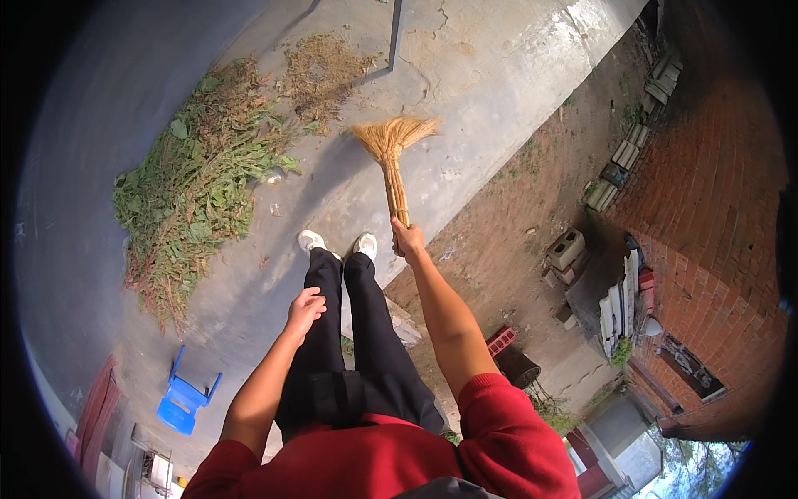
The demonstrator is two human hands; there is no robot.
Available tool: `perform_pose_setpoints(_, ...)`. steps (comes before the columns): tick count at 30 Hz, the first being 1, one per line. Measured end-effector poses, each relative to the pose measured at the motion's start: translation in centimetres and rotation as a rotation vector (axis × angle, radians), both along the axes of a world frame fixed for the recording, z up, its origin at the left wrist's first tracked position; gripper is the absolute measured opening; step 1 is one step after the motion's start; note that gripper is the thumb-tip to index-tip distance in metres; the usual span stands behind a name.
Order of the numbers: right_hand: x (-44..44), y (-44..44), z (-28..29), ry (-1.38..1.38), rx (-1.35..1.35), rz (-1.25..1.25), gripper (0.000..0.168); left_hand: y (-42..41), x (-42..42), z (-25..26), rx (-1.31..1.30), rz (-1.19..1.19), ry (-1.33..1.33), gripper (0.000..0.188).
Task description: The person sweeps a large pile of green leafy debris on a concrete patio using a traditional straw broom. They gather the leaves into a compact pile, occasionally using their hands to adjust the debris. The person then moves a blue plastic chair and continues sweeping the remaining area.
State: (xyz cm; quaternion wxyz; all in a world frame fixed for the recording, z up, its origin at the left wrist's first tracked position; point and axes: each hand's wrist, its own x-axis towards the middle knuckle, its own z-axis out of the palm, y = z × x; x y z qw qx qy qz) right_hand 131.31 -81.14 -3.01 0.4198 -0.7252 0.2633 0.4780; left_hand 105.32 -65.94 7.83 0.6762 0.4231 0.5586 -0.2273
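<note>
My right hand [409, 239] grips the bound stalk handle of a straw hand broom [394, 169]. The broom points away from me, its fanned bristles over the concrete floor [474, 93]; whether they touch it I cannot tell. Before my thigh, my left hand [305, 309] hangs with nothing in it, fingers loosely curled and slightly apart. To the left ahead lies a long heap of cut leafy plants [199, 181], green mixed with wilted brown. Beyond the broom's left side, a patch of dry brown plant debris [321, 72] is spread on the concrete.
A thin metal post [395, 37] stands ahead. At left behind is a blue plastic chair [181, 402]. The concrete ends at my right along bare dirt [499, 212], with a hollow block [565, 248], a red perforated brick [501, 341] and a brick wall [711, 187] farther off.
</note>
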Motion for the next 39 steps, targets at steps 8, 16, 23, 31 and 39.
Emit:
perform_pose_setpoints(8, 5.9, -10.9, 13.1, -0.414, -0.58, 0.588, 0.054, -2.1, -1.5, -0.1, -0.005, -0.079, 0.057, 0.036)
perform_pose_setpoints(16, 17.7, -19.6, 10.2, -0.319, -0.947, 0.998, 0.037, -3.9, -0.9, -1.2, -0.014, -0.097, 0.043, 0.035)
perform_pose_setpoints(23, 10.5, -13.9, 2.1, -0.13, -0.8, 0.993, 0.044, -5.3, -0.8, -1.2, -0.047, -0.075, 0.04, 0.036)
perform_pose_setpoints(31, 4.3, -9.6, 10.5, -0.192, -0.604, 0.829, 0.046, -1.7, 0.0, 0.9, 0.051, -0.099, -0.028, 0.036)
perform_pose_setpoints(39, -1.5, -7.6, 9.6, -0.107, -0.751, 0.851, 0.042, 5.6, -6.0, -1.6, 0.363, -0.112, 0.057, 0.044)
